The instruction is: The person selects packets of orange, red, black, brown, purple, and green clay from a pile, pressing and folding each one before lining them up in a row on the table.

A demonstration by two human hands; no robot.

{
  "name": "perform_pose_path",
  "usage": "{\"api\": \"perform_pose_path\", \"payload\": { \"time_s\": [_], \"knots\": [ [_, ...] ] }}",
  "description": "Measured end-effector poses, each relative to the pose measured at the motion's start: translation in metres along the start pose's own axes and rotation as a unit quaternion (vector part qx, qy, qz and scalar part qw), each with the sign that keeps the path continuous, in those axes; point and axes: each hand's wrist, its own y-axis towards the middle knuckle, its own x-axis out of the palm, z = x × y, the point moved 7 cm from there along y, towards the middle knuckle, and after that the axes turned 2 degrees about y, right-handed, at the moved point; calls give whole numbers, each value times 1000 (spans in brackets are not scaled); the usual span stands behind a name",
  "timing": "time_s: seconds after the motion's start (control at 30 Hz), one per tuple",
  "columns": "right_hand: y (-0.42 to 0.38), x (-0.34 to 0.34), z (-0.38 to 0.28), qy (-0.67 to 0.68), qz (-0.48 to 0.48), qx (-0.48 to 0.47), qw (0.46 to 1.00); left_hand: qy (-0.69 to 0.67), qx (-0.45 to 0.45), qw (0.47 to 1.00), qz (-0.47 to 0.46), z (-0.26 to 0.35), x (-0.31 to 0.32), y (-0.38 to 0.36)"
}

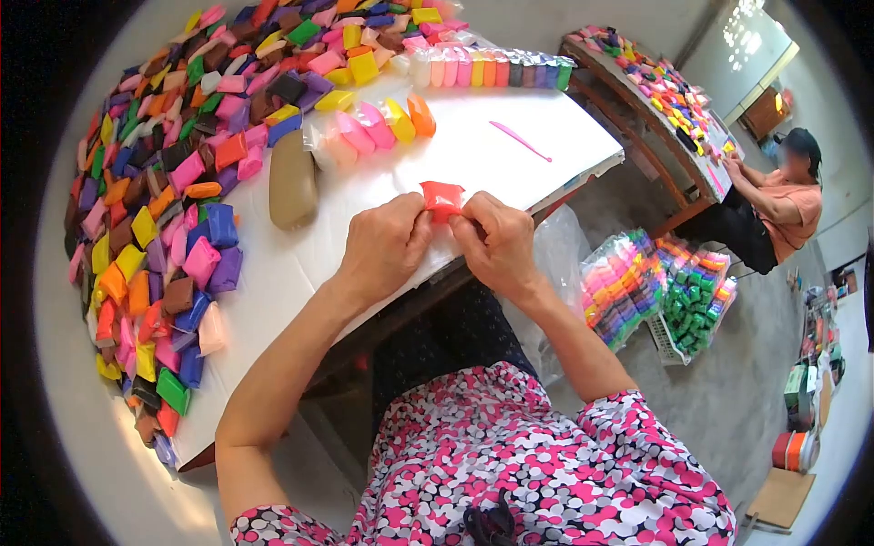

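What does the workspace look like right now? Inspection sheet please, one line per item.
Surface: white table, bare in the middle.
Job's things: red packet pinched between left hand and right hand, above the table's near edge.
Clutter: heap of coloured packets along the left and far edges; brown lump; pink stick; a row of packets in clear wrap.
Grippers: both hands closed on the red packet.
Cables: nothing seen.
Surroundings: another person at a second table; bagged packets in a basket on the floor.
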Motion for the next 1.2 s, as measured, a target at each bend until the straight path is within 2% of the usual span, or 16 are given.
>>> {"api": "perform_pose_path", "payload": {
  "time_s": [0.23, 0.4, 0.5, 0.6, 0.7, 0.83, 0.93, 1.03, 1.2],
  "knots": [
    [4, -5, -2, -7, -28, -35, 999, -14, 11, 1000, 15, 9, -3, 1],
    [0, -3, -2, -36, -23, -20, 999, 48, 10, 999, -8, 1, 5, 0],
    [-2, -1, 1, -39, -35, -11, 999, 36, 30, 999, 4, 3, 4, -1],
    [-4, -5, 6, -34, -46, 13, 998, -103, -26, 994, 24, -13, -3, -4],
    [-4, -7, 5, -26, -45, 7, 999, -106, -73, 992, 1, -17, -3, -3],
    [-5, -6, 4, -31, -47, -10, 998, -31, -36, 998, -31, 8, 1, 1],
    [-4, -5, 1, -62, -57, -13, 996, 15, 24, 1000, 10, 8, 3, 0],
    [-3, -6, -1, -89, -77, 4, 993, -5, 29, 1000, 6, 6, 5, -1],
    [-2, -4, -2, -78, -64, -40, 994, -18, 22, 1000, 3, 4, 4, -1]
  ]
}}
